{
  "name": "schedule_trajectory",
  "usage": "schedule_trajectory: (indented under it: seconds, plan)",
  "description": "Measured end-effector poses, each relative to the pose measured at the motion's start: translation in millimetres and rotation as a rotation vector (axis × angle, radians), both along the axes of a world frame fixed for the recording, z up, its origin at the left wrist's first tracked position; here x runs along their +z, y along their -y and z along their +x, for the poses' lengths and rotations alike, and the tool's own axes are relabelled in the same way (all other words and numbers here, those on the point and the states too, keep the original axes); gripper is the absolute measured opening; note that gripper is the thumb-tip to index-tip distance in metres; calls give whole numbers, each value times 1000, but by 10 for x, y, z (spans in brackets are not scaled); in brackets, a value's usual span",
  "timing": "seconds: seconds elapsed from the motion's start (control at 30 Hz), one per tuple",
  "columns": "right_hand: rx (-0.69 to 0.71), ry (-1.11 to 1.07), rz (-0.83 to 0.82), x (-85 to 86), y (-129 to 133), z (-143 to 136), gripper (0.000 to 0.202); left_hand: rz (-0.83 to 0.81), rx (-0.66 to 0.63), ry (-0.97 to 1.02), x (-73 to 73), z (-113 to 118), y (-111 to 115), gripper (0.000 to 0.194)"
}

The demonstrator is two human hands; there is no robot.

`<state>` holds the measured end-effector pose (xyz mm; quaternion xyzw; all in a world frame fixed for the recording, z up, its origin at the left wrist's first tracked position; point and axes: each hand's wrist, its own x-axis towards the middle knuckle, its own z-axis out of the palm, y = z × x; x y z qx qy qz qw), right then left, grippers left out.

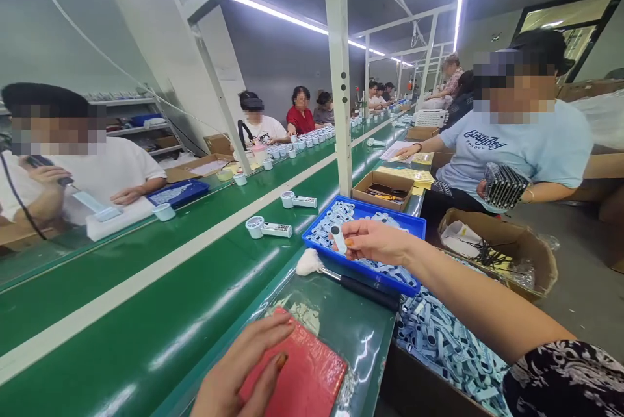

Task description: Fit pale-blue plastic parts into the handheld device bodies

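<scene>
My right hand (373, 240) pinches a small light-blue plastic piece with a dark round end (338, 239). It is held over a blue tray (414, 225) filled with more such pieces. My left hand (248, 365) rests on a red, flat, block-like pad (307, 371), its fingers stretched out and holding nothing. Between my hands lies a black-handled tool with a white fluffy tip (309, 262). A large box of similar light-blue pieces (448, 339) stands beneath my right forearm.
A green conveyor belt (195, 261) carries white-and-blue handheld units (275, 228). A white post (338, 66) rises beside the tray. Behind the tray is a cardboard box of tools (383, 189). Co-workers sit along both sides; one at right (526, 144) holds a stack of dark parts.
</scene>
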<state>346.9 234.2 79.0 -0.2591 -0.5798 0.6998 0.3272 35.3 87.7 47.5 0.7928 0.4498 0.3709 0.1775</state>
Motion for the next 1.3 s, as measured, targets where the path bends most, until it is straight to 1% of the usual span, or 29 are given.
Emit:
schedule_trajectory:
  seconds: [0.03, 0.1, 0.17, 0.23, 0.3, 0.37, 0.4, 0.47, 0.57, 0.63, 0.73, 0.87, 0.93, 1.0, 1.07, 1.17, 1.3]
  plan:
    - [8, 29, 34, -48, 68, -53, 45, -25, 15, 40, -11, 106, -41, 28]
    - [17, 146, 114, -171, 218, -165, 33, -101, 51, 135, -130, 286, -86, 31]
    - [25, 289, 177, -282, 352, -246, 26, -199, 59, 225, -333, 405, -97, 35]
    - [-1, 404, 239, -327, 412, -251, 30, -254, 28, 259, -542, 465, -96, 37]
    - [-128, 573, 380, -292, 363, -157, 32, -234, -23, 222, -690, 489, -99, 34]
    - [-310, 782, 530, -218, 217, 20, 33, -183, -53, 171, -752, 501, -110, 30]
    - [-390, 876, 578, -186, 126, 125, 33, -161, -60, 154, -755, 507, -117, 29]
    - [-478, 998, 605, -156, -49, 332, 32, -128, -67, 137, -730, 521, -128, 28]
    - [-492, 1124, 603, -187, -200, 556, 27, -131, -85, 114, -682, 535, -133, 26]
    - [-466, 1177, 616, -214, -225, 614, 22, -169, -92, 104, -662, 538, -127, 25]
    - [-421, 1204, 675, -219, -243, 561, 22, -193, -106, 121, -637, 543, -115, 25]
    - [-398, 1248, 798, -212, -357, 320, 30, -176, -117, 154, -603, 553, -108, 26]
    - [-360, 1270, 856, -216, -431, 208, 29, -179, -125, 152, -588, 554, -106, 27]
    - [-308, 1286, 898, -211, -478, 154, 27, -181, -132, 145, -578, 554, -103, 27]
    - [-269, 1299, 922, -190, -477, 171, 24, -175, -135, 137, -573, 556, -101, 25]
    - [-244, 1310, 937, -135, -401, 288, 20, -147, -144, 130, -577, 567, -103, 24]
    - [-262, 1308, 913, -103, -284, 441, 15, -120, -147, 122, -584, 583, -107, 26]
